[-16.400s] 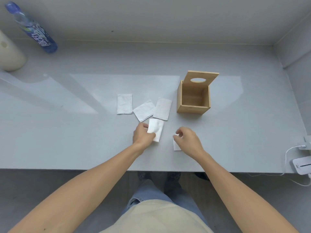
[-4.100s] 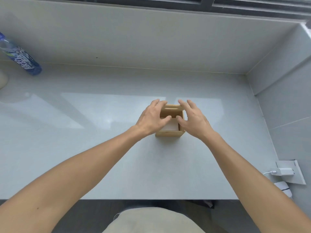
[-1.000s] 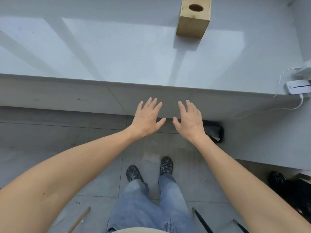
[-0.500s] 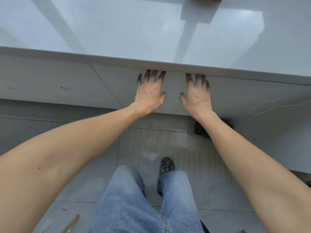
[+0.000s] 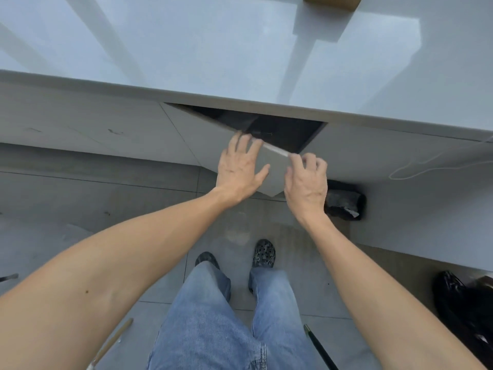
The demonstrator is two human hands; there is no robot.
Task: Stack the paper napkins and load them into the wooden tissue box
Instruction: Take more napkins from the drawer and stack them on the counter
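Fingers [image 5: 304, 162] of the right hand [image 5: 306, 182] curl on the door [image 5: 202, 137] edge; left hand [image 5: 237, 169] lies flat. Swinging wider, it could slip or pinch.

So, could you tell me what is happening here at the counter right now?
A person stands at a grey counter and is opening a cabinet door under it, so a dark gap shows behind. The left hand lies with straight fingers on the door's face, and the right hand curls its fingers round the door's edge. The wooden tissue box sits at the far top of the view, untouched. No loose napkins are in sight.
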